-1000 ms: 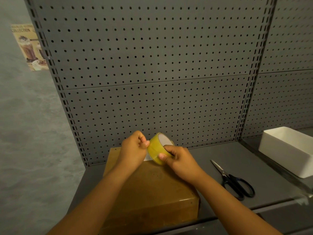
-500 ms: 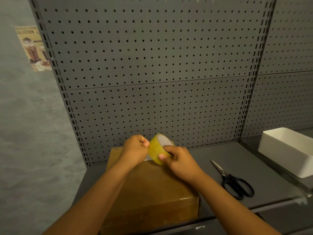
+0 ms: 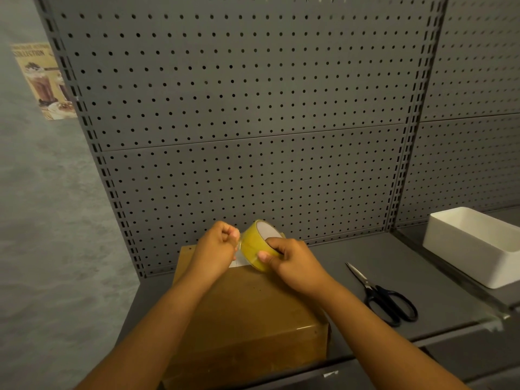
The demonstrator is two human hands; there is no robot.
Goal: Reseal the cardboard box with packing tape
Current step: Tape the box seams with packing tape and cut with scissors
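One cardboard box, one tape roll, one pair of scissors, one white bin
Box on grey shelf, long axis 6 to 12 o'clock; roll held above its far end, core facing 1 o'clock. Right hand grips the roll; left hand, fingers curled, pinches the tape end at 9 o'clock of it. Grey pegboard behind; poster at 10 o'clock

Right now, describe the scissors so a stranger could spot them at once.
Start at the grey shelf under the pegboard. Right of the cardboard box, before the white tub, lie the scissors: closed, black-handled, metal blades pointing toward the pegboard.
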